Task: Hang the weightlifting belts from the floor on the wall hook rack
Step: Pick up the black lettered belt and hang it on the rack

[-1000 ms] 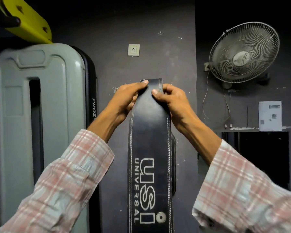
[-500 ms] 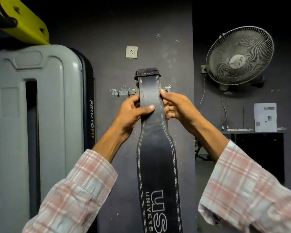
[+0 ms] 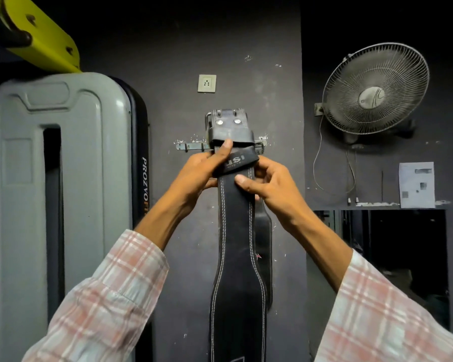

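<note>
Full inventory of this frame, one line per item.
held belt: 1, black with white stitching, centre, top end at the rack
second belt: 1, black, partly hidden behind the held one
hook rack: 1, grey metal, wall behind belt top
socket: 1, white, wall above rack
fan: 1, grey, wall, upper right
paper sheet: 1, white, ledge at right
machine cover: 1, grey, left
bracket: 1, yellow, top left
left hand: 1, plaid sleeve, holds belt near its buckle
right hand: 1, plaid sleeve, thumb pinching belt
</note>
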The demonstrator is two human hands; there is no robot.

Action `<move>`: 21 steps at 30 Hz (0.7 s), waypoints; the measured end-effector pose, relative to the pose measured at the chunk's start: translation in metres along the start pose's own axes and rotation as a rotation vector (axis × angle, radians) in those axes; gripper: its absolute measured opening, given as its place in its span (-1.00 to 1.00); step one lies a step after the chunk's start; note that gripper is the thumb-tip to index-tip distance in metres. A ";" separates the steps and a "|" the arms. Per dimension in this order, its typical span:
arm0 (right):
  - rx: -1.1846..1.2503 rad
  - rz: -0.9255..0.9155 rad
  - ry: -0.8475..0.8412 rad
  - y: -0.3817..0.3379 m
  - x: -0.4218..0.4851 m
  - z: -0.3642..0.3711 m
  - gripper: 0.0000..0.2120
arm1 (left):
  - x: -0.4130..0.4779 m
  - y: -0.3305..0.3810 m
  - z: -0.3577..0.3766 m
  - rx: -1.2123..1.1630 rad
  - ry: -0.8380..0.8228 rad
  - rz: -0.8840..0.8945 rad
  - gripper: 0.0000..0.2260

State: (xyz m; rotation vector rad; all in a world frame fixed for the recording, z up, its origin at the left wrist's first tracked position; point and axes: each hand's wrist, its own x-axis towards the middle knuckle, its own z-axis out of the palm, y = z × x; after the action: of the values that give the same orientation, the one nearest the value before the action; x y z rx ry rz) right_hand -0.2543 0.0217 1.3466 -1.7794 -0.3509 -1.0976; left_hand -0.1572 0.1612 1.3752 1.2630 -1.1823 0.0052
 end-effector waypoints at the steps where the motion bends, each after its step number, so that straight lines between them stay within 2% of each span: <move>1: -0.011 -0.007 -0.019 0.001 -0.001 0.002 -0.64 | 0.001 0.002 0.002 -0.005 0.049 -0.009 -0.54; 5: -0.037 -0.016 -0.051 0.007 -0.003 0.005 -0.61 | 0.000 0.002 0.001 0.091 0.159 -0.037 -0.60; 9: -0.024 -0.001 -0.069 0.010 -0.006 0.006 -0.62 | -0.002 0.006 -0.006 0.145 0.140 -0.084 -0.43; 13: -0.056 -0.016 -0.041 0.015 -0.008 0.007 -0.63 | 0.002 0.008 -0.018 0.342 0.133 -0.127 -0.23; 15: -0.094 -0.038 -0.041 0.019 -0.009 0.005 -0.63 | 0.007 0.007 -0.024 0.419 0.149 -0.147 -0.19; 17: -0.124 -0.042 -0.055 0.024 -0.011 0.002 -0.64 | 0.013 0.006 -0.029 0.404 0.181 -0.131 -0.32; 21: -0.188 -0.006 -0.095 0.028 -0.014 -0.004 -0.61 | 0.021 0.002 -0.029 0.208 0.142 -0.079 -0.54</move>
State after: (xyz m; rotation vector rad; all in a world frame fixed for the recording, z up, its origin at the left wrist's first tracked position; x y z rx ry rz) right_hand -0.2455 0.0084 1.3195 -2.0031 -0.3186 -1.0812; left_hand -0.1291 0.1702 1.3953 1.4668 -1.0283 0.1610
